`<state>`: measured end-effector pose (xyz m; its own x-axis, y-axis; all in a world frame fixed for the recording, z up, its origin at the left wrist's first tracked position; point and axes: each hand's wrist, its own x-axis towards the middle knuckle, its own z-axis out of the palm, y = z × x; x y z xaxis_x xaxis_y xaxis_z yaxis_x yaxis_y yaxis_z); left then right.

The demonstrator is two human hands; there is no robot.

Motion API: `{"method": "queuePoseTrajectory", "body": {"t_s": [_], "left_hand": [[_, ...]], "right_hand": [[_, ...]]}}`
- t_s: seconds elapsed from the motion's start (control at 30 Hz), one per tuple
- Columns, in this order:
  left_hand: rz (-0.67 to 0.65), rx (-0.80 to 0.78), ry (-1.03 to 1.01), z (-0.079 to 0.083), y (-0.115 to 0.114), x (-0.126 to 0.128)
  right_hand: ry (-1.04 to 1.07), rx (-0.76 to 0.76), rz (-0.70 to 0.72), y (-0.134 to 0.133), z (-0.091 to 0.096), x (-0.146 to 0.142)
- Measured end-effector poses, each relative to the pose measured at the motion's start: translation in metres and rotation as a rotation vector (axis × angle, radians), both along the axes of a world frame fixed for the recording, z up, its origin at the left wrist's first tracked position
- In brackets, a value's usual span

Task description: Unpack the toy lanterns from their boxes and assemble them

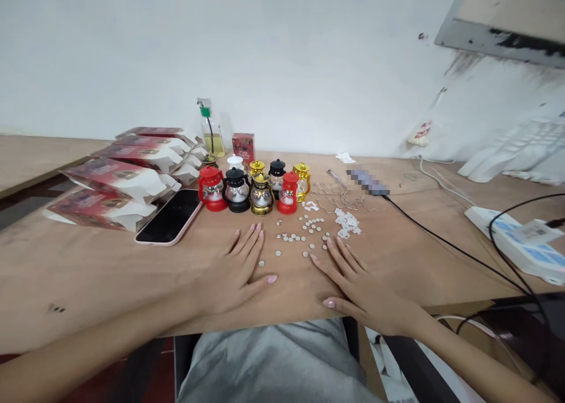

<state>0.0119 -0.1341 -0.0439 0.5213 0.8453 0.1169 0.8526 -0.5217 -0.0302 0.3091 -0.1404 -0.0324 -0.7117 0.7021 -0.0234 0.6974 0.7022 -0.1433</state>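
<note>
My left hand [236, 267] lies flat on the wooden table [106, 279], fingers stretched out and holding nothing. On the right, my right hand [348, 276] also rests palm down with its fingers spread. Several small round silvery button cells [293, 238] are scattered between and beyond the hands. Behind them stand several miniature lanterns, among them a red lantern [288, 193], a black lantern [237, 191] and a bronze-gold lantern [261, 196]. A pile of small white pieces [347, 223] sits just past my right fingertips. Bent thin wires [338, 198] lie behind that pile.
Flattened red-and-white boxes [119, 179] are stacked at left beside a phone [170, 217]. A bottle of yellowish liquid [212, 132] and a small red box [243, 147] stand near the wall. A screwdriver [336, 178] lies at the back. At right are a power strip [514, 244] and a black cable [454, 247].
</note>
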Motion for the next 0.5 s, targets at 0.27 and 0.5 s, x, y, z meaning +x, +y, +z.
{"method": "queuePoseTrajectory", "body": {"t_s": [0.27,0.5], "left_hand": [[0.038,-0.008,-0.027,0.000,0.028,0.039],[0.027,-0.062,-0.026,0.005,0.036,0.057]], "right_hand": [[0.095,0.029,-0.099,0.013,-0.007,-0.012],[0.322,0.051,-0.135,0.043,-0.008,-0.033]]}}
